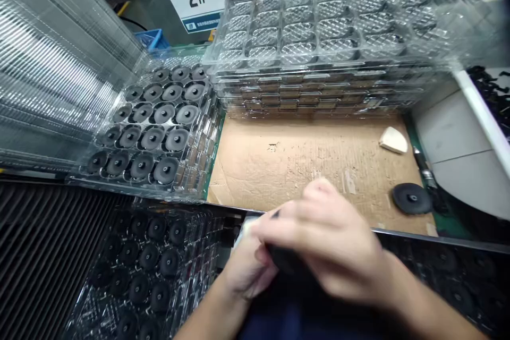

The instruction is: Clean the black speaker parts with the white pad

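Observation:
My left hand (pixel 249 263) is closed around a dark round part (pixel 289 259), which shows only partly between my hands and looks like the black discs nearby. Over it lies my right hand (pixel 338 239), fingers curled and smeared by motion. A small dark tip (pixel 275 214) shows by the right fingertips; what they pinch is hidden. Beyond my hands, to the right on the cardboard sheet (pixel 287 164), rests a single black disc (pixel 412 198) with a small raised centre. A cream-coloured wedge-shaped block (pixel 393 140) lies farther back on the same sheet.
A clear tray stack (pixel 151 117) filled with black discs stands at left. Stacked clear trays (pixel 319 48) span the back. Lower left is another disc-filled tray (pixel 143 271). A pen-like tool (pixel 425 172) lies at right beside a white bin (pixel 458 133). The bench's metal edge (pixel 442 240) runs before me.

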The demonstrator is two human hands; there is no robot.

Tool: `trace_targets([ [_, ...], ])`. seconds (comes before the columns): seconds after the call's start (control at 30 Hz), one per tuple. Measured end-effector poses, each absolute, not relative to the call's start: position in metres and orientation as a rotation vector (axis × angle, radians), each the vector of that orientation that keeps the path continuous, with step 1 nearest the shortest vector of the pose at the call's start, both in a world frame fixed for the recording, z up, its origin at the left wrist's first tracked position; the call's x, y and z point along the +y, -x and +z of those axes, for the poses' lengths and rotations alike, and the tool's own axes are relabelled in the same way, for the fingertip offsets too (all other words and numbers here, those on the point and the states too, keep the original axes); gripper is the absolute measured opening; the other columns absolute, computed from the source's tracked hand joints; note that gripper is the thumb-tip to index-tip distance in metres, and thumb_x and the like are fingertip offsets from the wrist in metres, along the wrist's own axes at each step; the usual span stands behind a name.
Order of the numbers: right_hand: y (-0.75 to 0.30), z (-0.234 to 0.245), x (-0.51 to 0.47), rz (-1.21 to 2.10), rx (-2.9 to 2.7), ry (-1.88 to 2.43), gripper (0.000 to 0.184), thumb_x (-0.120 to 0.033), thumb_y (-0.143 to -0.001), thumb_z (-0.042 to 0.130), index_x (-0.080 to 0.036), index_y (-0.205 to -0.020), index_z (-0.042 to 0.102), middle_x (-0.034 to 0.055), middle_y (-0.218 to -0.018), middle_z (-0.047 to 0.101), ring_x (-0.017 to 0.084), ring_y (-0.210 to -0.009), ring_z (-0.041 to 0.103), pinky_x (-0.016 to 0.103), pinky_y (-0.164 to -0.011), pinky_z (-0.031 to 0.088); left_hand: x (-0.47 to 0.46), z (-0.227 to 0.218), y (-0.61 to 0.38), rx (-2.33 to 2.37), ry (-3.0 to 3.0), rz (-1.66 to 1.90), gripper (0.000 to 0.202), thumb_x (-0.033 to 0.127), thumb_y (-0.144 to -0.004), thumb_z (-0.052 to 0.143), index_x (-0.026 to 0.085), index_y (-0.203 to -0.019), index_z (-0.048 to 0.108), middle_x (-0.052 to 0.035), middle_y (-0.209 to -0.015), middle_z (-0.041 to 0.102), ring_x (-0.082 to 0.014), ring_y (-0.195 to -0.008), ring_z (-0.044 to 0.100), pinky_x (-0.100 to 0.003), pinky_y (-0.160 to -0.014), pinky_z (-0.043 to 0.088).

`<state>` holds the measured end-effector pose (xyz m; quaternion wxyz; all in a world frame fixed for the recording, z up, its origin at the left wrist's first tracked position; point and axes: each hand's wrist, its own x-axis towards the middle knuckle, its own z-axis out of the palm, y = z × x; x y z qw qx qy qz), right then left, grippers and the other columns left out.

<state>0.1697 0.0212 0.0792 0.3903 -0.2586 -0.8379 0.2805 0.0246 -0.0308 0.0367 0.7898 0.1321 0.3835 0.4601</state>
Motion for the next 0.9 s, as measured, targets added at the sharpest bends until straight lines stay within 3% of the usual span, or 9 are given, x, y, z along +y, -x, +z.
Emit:
trace_targets([
  [0.13,-0.189,0.044,0.032,0.826,-1.878,1.290,0.023,-0.024,-0.089,0.053,-0.026,-0.108,0.065,0.0011,-0.088,0.069,0.014,-0.069,0.056,0.028,-0.062,0.041,-0.031,0.038,-0.021,0.612,-0.185,1.000,0.059,0.037,-0.050,0.085,0.023,-0.105,0.068,-0.0024,-0.102,0.073,-0.0201,-0.088,0.070,-0.026,-0.077,0.054],
  [0.23,-0.196,0.001,0.022,0.914,-1.909,1.434,0.025,-0.029,-0.088,0.052,-0.025,-0.108,0.067,0.0024,-0.081,0.069,0.016,-0.067,0.059,0.029,-0.062,0.045,-0.030,0.036,-0.019,0.581,-0.149,1.007,0.054,0.030,-0.053,0.085,0.024,-0.104,0.068,-0.0022,-0.103,0.073,-0.0210,-0.090,0.070,-0.026,-0.078,0.055],
  [0.37,-0.198,-0.034,0.005,0.991,-1.947,1.428,0.023,-0.027,-0.086,0.051,-0.023,-0.094,0.072,0.0018,-0.068,0.068,0.016,-0.061,0.061,0.029,-0.060,0.047,-0.025,0.035,-0.019,0.632,-0.151,1.018,0.053,0.027,-0.052,0.085,0.025,-0.103,0.069,-0.0022,-0.102,0.073,-0.0218,-0.087,0.071,-0.026,-0.074,0.057],
  [0.57,-0.192,0.039,0.005,0.786,-1.708,1.458,0.029,-0.024,-0.089,0.052,-0.026,-0.117,0.059,0.0047,-0.110,0.066,0.019,-0.088,0.063,0.028,-0.064,0.049,-0.021,0.039,-0.024,0.662,-0.115,1.014,0.059,0.029,-0.047,0.087,0.024,-0.102,0.068,-0.0016,-0.102,0.072,-0.0210,-0.089,0.069,-0.027,-0.077,0.055],
  [0.67,-0.175,0.078,-0.002,0.636,-1.864,1.094,0.030,-0.012,-0.087,0.049,-0.018,-0.115,0.058,0.0056,-0.095,0.069,0.017,-0.081,0.062,0.030,-0.070,0.047,-0.022,0.037,-0.023,0.754,-0.158,1.019,0.055,0.028,-0.052,0.086,0.022,-0.103,0.068,-0.0040,-0.102,0.071,-0.0185,-0.092,0.067,-0.025,-0.086,0.050],
  [0.73,-0.166,0.087,-0.005,0.725,-2.016,0.908,0.029,-0.008,-0.087,0.045,-0.013,-0.111,0.059,0.0054,-0.085,0.069,0.015,-0.075,0.061,0.030,-0.071,0.047,-0.022,0.034,-0.021,0.802,-0.204,1.022,0.055,0.030,-0.054,0.085,0.023,-0.105,0.066,-0.0045,-0.104,0.070,-0.0192,-0.094,0.065,-0.027,-0.090,0.048],
  [0.83,-0.159,0.084,-0.001,0.903,-2.125,0.917,0.025,-0.008,-0.088,0.044,-0.014,-0.103,0.063,0.0044,-0.084,0.069,0.014,-0.071,0.060,0.028,-0.066,0.046,-0.022,0.031,-0.022,0.848,-0.219,1.069,0.064,0.037,-0.045,0.087,0.027,-0.105,0.066,-0.0014,-0.106,0.069,-0.0206,-0.097,0.064,-0.030,-0.089,0.048],
  [0.9,-0.155,0.080,0.004,0.793,-2.097,0.991,0.024,-0.011,-0.088,0.044,-0.013,-0.102,0.063,0.0052,-0.080,0.067,0.015,-0.066,0.057,0.030,-0.063,0.042,-0.022,0.034,-0.026,0.876,-0.212,1.033,0.062,0.042,-0.043,0.087,0.023,-0.098,0.068,-0.0025,-0.102,0.069,-0.0228,-0.103,0.061,-0.029,-0.091,0.047],
])
